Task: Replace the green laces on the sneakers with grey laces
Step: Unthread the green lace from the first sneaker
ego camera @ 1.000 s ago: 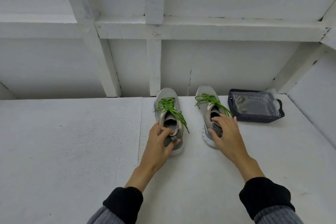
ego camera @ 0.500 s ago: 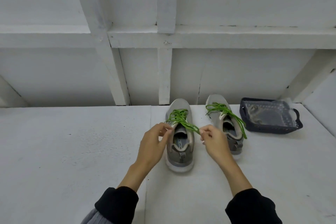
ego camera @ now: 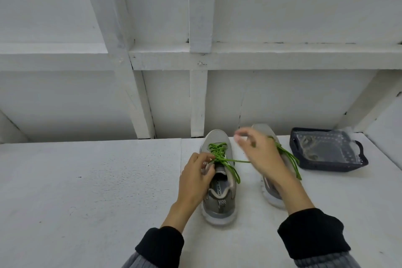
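**Two sneakers, two green laces, both hands at the left shoe**

Two grey sneakers stand side by side on the white desk (ego camera: 87, 191), toes toward the white panelled wall (ego camera: 65, 93). Each carries one green lace, so two green laces are in view.

The left sneaker (ego camera: 219, 200) stands in plain sight with its heel toward the camera. Its green lace (ego camera: 218, 152) is bunched in crossings over the tongue, with one loose end trailing down the shoe's right side and one strand drawn out taut to the right.

The left hand (ego camera: 195, 178) has its fingers curled at the top of that shoe's lacing, pinching the lace where the strands meet. The right hand (ego camera: 258, 154) is raised beside it and blurred; the taut strand runs to its underside, but whether its fingers pinch the strand cannot be told.

The right sneaker (ego camera: 269, 189) is largely hidden behind the right hand and wrist. Its green lace (ego camera: 289, 159) hangs in loose strands along the outer side.

One dark basket (ego camera: 335, 166) sits near the right sneaker at the back of the desk, holding one clear plastic bag (ego camera: 322, 146). What the bag contains is too unclear to tell.

Both wrists wear black cuffs over grey sleeves.
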Tool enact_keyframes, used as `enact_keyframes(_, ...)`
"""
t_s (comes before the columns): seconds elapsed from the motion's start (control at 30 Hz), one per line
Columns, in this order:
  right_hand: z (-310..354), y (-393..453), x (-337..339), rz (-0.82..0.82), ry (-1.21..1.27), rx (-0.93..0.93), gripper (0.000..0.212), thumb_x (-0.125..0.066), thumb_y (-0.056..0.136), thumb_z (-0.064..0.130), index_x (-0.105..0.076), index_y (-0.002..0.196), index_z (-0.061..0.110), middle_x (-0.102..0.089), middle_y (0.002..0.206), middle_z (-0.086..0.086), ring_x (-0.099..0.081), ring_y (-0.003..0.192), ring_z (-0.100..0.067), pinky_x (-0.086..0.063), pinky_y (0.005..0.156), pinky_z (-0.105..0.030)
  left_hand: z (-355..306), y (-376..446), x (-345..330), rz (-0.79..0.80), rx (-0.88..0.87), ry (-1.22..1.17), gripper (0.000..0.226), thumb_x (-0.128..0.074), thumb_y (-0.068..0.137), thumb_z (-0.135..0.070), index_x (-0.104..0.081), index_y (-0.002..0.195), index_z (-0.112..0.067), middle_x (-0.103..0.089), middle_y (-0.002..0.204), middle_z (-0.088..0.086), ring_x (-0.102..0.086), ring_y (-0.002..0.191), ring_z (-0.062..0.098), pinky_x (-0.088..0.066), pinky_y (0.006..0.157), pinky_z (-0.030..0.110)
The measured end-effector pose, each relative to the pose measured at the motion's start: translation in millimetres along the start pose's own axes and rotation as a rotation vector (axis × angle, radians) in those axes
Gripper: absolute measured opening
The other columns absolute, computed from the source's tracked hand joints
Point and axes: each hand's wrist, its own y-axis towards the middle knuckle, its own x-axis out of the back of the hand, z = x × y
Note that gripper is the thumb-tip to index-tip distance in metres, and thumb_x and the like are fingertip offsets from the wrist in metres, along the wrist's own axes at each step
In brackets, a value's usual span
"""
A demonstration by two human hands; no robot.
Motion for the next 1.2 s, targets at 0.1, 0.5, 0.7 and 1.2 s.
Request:
enact_keyframes(0.1,-11.3,-12.1,-15.7,0.224,-0.610,0.033,0.018,-0.057,0.088,0.053,-0.065,0.094,0.038,-0.051,0.070,0.011,-0.057,0.073,-0.009,-0.031,0.059,-0.027,-3.4,2.8,1.4,0.012,-0.024,0.048,0.016,-0.060,0.092,-0.025,-0.062,0.105,-0.035,-0.053,0.098,-0.013,-0.061,0.087,0.005,-0.056,0.074,0.037)
enact_keyframes(0.5,-20.6,-11.2,-10.8,-0.123,0.914,-0.244,0.023,-0.045,0.100,0.013,-0.049,0.077,0.008,-0.053,0.065,-0.008,-0.054,0.051,-0.020,-0.054,0.060,-0.036,-15.4,10.1,18.8,0.164,0.013,0.192,0.005,-0.056,0.095,-0.037,-0.058,0.100,-0.037,-0.049,0.109,-0.018,-0.058,0.097,0.000,-0.051,0.078,0.029)
enact_keyframes(0.7,-54.2,-13.2,-36.5,-0.136,0.146,-0.155,0.010,-0.056,0.095,0.018,-0.052,0.086,0.014,-0.052,0.064,-0.004,-0.048,0.056,-0.017,-0.041,0.056,-0.031,-7.8,16.1,28.9,0.312,0.221,-0.222,0.015,-0.053,0.097,-0.022,-0.056,0.083,-0.019,-0.046,0.103,-0.004,-0.045,0.109,0.014,-0.036,0.094,0.023)
enact_keyframes(1.2,-53.4,-26.0,-56.3,-0.059,-0.061,0.043,0.004,-0.061,0.090,0.019,-0.064,0.089,0.021,-0.064,0.088,0.008,-0.058,0.085,-0.013,-0.050,0.079,-0.037,37.2,32.8,117.9,-0.535,0.729,-0.706,0.024,-0.045,0.100,-0.021,-0.056,0.081,-0.013,-0.059,0.089,0.003,-0.056,0.090,0.020,-0.046,0.089,0.036)
